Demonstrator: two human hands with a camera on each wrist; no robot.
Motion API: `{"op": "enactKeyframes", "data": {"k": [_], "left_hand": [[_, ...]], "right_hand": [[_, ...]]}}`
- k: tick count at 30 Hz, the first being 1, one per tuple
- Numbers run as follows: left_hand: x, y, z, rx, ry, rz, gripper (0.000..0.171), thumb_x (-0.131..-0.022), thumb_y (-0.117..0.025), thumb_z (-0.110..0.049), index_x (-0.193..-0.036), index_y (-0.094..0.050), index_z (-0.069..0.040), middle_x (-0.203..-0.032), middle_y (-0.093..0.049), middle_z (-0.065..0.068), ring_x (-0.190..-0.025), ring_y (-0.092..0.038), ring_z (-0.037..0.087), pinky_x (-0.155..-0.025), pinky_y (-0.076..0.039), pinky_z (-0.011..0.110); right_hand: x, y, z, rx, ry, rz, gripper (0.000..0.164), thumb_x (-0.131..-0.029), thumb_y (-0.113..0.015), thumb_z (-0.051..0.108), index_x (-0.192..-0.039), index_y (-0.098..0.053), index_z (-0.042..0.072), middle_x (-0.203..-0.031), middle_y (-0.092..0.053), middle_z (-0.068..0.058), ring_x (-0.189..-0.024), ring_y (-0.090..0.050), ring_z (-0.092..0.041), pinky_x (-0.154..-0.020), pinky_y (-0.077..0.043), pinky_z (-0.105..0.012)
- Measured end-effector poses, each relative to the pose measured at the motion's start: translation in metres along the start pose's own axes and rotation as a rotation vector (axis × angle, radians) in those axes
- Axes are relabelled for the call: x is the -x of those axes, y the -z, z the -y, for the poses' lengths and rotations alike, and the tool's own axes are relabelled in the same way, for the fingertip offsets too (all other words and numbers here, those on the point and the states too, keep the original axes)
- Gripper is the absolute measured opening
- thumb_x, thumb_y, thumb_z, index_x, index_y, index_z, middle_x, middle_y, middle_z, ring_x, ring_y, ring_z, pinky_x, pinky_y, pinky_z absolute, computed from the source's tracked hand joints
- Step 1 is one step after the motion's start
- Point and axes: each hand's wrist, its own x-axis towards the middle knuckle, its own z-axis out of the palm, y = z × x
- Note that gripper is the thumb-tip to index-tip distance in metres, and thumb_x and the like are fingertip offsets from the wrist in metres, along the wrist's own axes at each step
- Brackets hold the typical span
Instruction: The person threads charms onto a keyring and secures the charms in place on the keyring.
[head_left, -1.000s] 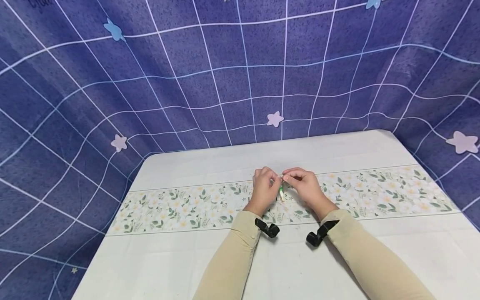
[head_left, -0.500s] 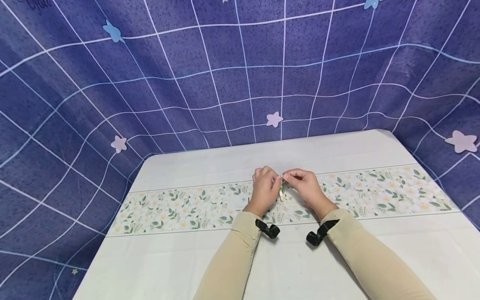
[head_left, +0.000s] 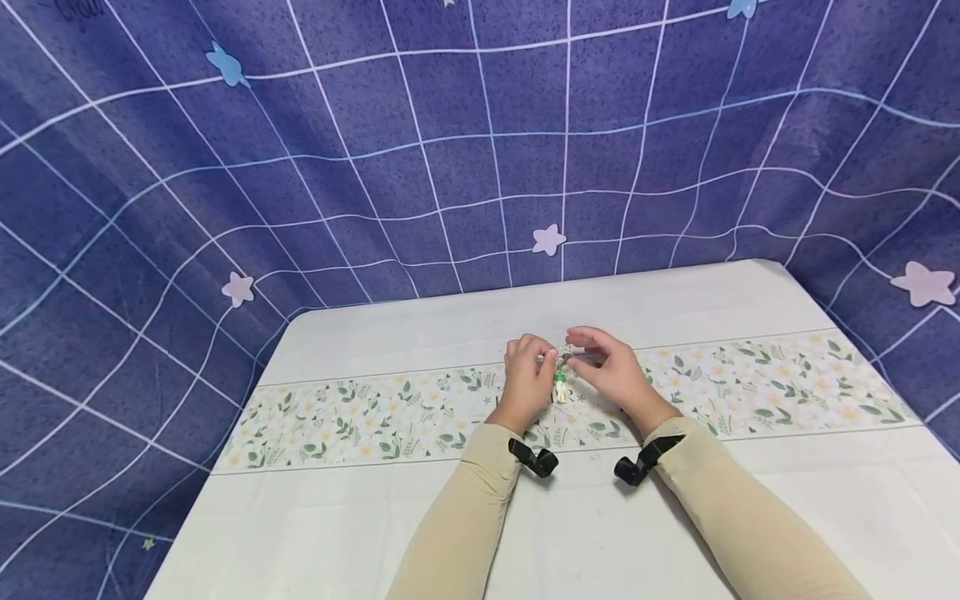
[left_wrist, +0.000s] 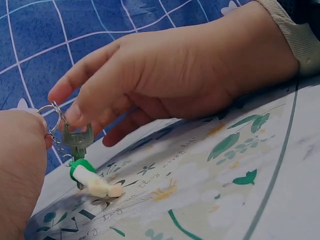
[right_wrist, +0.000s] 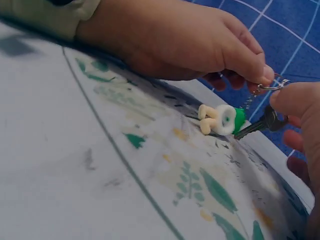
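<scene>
My left hand (head_left: 527, 379) pinches a metal key ring (right_wrist: 270, 88) between thumb and fingers. From the ring, a short chain (right_wrist: 248, 102) leads to a small figure charm (head_left: 560, 390) with a green band, white body and pale legs. A dark metal key (left_wrist: 78, 142) hangs beside the charm in the left wrist view. Close by on the right, my right hand (head_left: 622, 379) has its thumb and index finger spread apart around the ring and key. Whether its fingertips still touch the ring is hard to tell.
A white tablecloth (head_left: 360, 517) with a floral band (head_left: 360, 417) covers the table. Behind and to the sides hangs a blue curtain (head_left: 450, 167) with a grid and stars. Black wrist cameras (head_left: 534, 458) sit at both cuffs.
My right thumb and index finger, earlier together at the ring, have moved apart. The left hand has stayed nearly in place, and the charm now shows more plainly between the hands.
</scene>
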Motion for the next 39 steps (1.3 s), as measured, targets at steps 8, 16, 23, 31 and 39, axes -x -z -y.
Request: {"op": "enactKeyframes", "data": {"k": [8, 16, 23, 31, 39], "left_hand": [[-0.0016, 0.0012, -0.0004, 0.036, 0.026, 0.002, 0.018, -0.103, -0.057, -0.016, -0.085, -0.058, -0.011, -0.106, -0.061, 0.001, -0.11, -0.047, 0.021, -0.103, -0.035, 0.042], [-0.0014, 0.0015, 0.0005, 0.027, 0.018, -0.003, 0.018, -0.103, -0.057, -0.016, -0.086, -0.059, -0.011, -0.106, -0.061, 0.002, -0.11, -0.047, 0.022, -0.102, -0.036, 0.041], [-0.0024, 0.0, 0.0024, 0.003, 0.002, -0.006, 0.018, -0.103, -0.058, -0.017, -0.085, -0.058, -0.012, -0.105, -0.061, 0.002, -0.108, -0.047, 0.021, -0.1, -0.036, 0.041], [-0.0017, -0.0005, 0.0016, 0.0, 0.018, 0.013, 0.017, -0.103, -0.057, -0.017, -0.087, -0.058, -0.013, -0.105, -0.06, 0.001, -0.109, -0.047, 0.021, -0.099, -0.037, 0.041], [-0.0005, -0.0004, -0.0009, 0.056, 0.056, 0.024, 0.017, -0.103, -0.056, -0.016, -0.087, -0.058, -0.011, -0.106, -0.06, 0.002, -0.11, -0.046, 0.021, -0.099, -0.038, 0.041]], "right_hand": [[-0.0018, -0.0023, 0.0027, 0.254, 0.149, -0.034, 0.04, -0.084, -0.081, 0.004, -0.122, -0.068, 0.008, -0.12, -0.069, -0.011, -0.113, -0.064, -0.032, -0.097, -0.049, -0.047], [-0.0015, -0.0018, 0.0025, 0.287, 0.167, -0.048, 0.034, -0.084, -0.081, 0.006, -0.117, -0.07, 0.008, -0.117, -0.07, -0.009, -0.112, -0.065, -0.029, -0.095, -0.051, -0.044], [-0.002, -0.0013, 0.0038, 0.311, 0.16, -0.055, 0.031, -0.085, -0.08, 0.008, -0.114, -0.071, 0.007, -0.116, -0.07, -0.009, -0.111, -0.065, -0.029, -0.096, -0.05, -0.046], [-0.0015, -0.0006, 0.0031, 0.321, 0.157, -0.04, 0.03, -0.085, -0.08, 0.009, -0.113, -0.072, 0.007, -0.116, -0.069, -0.008, -0.111, -0.065, -0.029, -0.097, -0.049, -0.045], [-0.0001, -0.0001, 0.0014, 0.372, 0.158, -0.021, 0.04, -0.085, -0.081, 0.012, -0.123, -0.068, 0.01, -0.123, -0.067, -0.008, -0.115, -0.063, -0.029, -0.099, -0.048, -0.047]]}}
